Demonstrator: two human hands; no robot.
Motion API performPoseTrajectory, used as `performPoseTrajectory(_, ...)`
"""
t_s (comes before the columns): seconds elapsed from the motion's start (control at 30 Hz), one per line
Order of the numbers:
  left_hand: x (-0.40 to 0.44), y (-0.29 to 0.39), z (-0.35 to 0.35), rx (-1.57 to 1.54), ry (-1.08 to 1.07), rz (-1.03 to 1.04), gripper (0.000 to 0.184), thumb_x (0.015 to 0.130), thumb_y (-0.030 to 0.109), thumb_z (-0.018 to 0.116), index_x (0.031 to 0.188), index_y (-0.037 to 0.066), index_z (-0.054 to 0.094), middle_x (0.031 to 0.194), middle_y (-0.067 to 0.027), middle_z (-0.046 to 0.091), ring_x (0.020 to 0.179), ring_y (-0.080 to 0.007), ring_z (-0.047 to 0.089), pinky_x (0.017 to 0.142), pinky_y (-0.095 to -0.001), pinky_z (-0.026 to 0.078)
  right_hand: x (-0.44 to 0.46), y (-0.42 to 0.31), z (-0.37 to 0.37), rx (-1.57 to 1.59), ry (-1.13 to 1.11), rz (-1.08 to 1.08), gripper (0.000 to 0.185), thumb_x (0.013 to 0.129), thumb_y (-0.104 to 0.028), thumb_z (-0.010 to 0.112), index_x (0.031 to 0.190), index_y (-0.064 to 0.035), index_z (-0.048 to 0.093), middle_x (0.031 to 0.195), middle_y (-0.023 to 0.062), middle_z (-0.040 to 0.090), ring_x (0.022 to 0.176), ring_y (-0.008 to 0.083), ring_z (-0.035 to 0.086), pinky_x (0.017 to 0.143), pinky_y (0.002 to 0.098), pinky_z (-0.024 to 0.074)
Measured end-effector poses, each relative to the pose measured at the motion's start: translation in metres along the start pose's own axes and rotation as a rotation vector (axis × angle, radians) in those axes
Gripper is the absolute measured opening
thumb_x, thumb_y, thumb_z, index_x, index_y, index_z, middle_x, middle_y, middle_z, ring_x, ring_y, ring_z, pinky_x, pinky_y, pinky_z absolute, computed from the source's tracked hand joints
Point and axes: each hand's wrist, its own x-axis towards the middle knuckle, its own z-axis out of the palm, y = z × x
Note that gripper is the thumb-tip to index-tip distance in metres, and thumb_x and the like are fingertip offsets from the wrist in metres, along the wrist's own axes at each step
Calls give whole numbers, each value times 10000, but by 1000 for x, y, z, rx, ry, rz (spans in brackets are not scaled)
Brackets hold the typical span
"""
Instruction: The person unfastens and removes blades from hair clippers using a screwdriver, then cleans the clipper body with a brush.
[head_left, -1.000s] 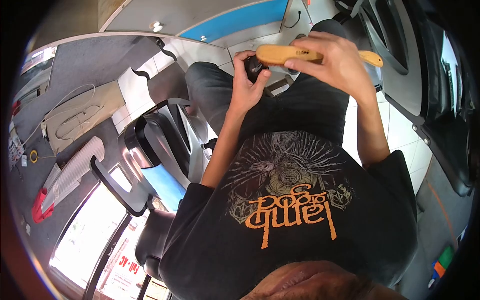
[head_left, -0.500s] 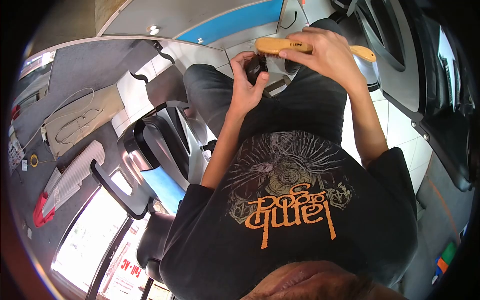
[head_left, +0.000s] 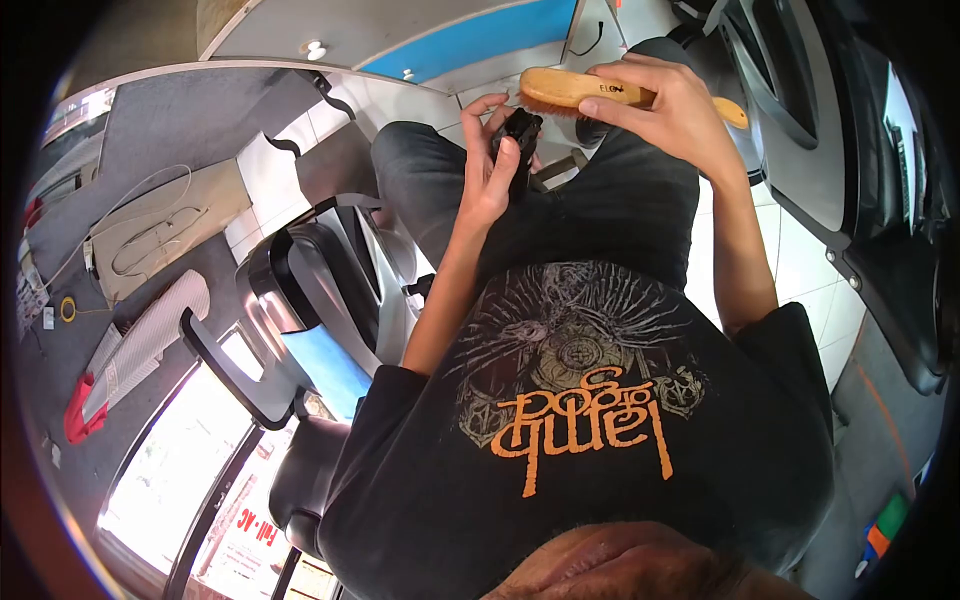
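Observation:
My left hand (head_left: pixel 486 168) is wrapped round a small black hair clipper (head_left: pixel 521 128), its top end pointing up toward the brush. The thumb presses on the near side of the clipper, and part of its body is hidden by the fingers. In my right hand (head_left: pixel 680 110) is a wooden brush (head_left: pixel 566 88) with reddish-brown bristles facing down. Its handle end comes out beyond the hand on the right. The bristles are just above and to the right of the clipper, with a narrow gap between them as far as I can see.
Black-and-silver barber chairs (head_left: pixel 325 285) stand to my left, with a blue cloth (head_left: pixel 326 372) over one of them. A grey cabinet with a blue drawer (head_left: pixel 470 45) is in front. Another dark chair (head_left: pixel 800 130) rises on the right. White tiles (head_left: pixel 735 245) cover the floor.
The clipper has been turned more upright in my left hand, showing its top end. My right hand and the brush have shifted slightly right, with the bristles now more visible.

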Motion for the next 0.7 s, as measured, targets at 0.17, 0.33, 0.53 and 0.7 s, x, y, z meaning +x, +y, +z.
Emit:
performPoseTrajectory(0.17,4,-5,-2,-150,-47,-36,663,1096,479,585,1508,62,275,1178,-230,655,777,-178,653,685,-300,541,4,5,-5,-190,-29,-155,456,843,-436,876,1107,-68,823,962,93,753,792,296,712,721,389,556)
performPoseTrajectory(0.33,2,-2,-5,-117,-77,-67,666,1096,459,592,1516,54,269,1178,-228,658,782,-179,658,685,-293,539,8,-6,-15,-93,-81,-164,433,845,-398,878,1118,-68,814,933,94,718,799,278,696,710,391,546)
performPoseTrajectory(0.53,6,-1,-5,66,-64,-27,724,1087,477,602,1524,26,243,1225,-228,646,920,-194,666,711,-299,563,9,5,-14,-290,-24,-274,436,835,-386,882,1119,-63,811,871,86,667,756,278,656,676,383,529)
performPoseTrajectory(0.7,5,-2,-6,91,-63,-20,730,1082,457,621,1530,22,243,1276,-228,620,1004,-209,661,743,-313,572,6,-8,-19,-196,-45,-272,425,830,-395,880,1101,-73,818,858,96,666,759,305,662,685,408,532)
